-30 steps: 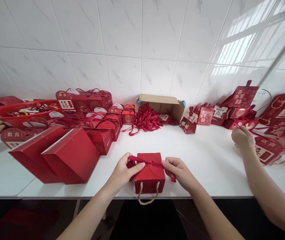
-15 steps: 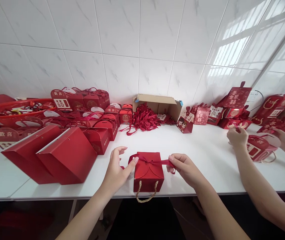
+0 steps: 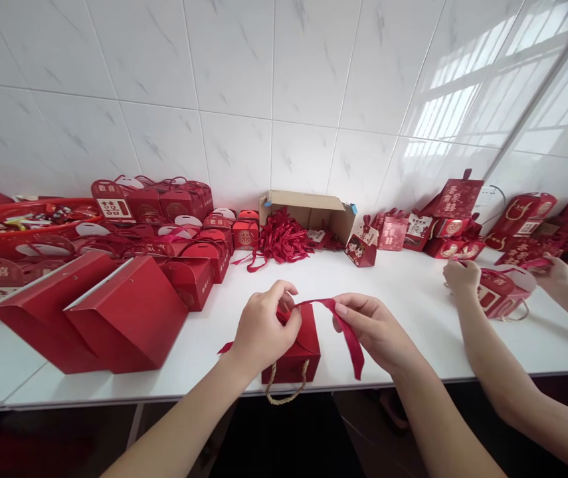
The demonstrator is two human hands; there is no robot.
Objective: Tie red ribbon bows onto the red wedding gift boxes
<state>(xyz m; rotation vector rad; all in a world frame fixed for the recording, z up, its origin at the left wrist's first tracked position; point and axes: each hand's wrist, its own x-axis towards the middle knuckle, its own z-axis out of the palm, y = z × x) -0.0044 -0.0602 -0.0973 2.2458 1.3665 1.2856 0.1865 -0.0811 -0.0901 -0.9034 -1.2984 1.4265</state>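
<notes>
Red box (image 3: 309, 352) sits at the near edge of the white, smooth-faced table (image 3: 393, 292), in front of the person. Boxy body, matte-looking card, curved flap edge visible on top; twisted tan rope handle (image 3: 286, 402) is looped down over the table edge. Flat, slightly glossy dark-red ribbon (image 3: 353, 348) is held by the right hand (image 3: 373, 325): thumb and index are closed on it, one tail left hanging in a narrow strip. Span between the hands is arched just above the lid. Left hand (image 3: 264, 325) is cupped over the box's left part, thumb and index curled around the ribbon; whether it is actually pinched cannot be told. Another ribbon end pokes out left of the wrist. To the left, two plain red angular cartons (image 3: 127, 312) are stood side by side, tilted. Behind, a tangled ribbon heap (image 3: 286, 238) is spilled from a brown corrugated-type box (image 3: 308, 200). Far left, shiny wrapped pieces (image 3: 47, 217) are held in a red rounded basin (image 3: 34, 231). At right, ribbon over a round-topped printed box (image 3: 505, 292) is handled by a co-worker's hands (image 3: 464, 275).
</notes>
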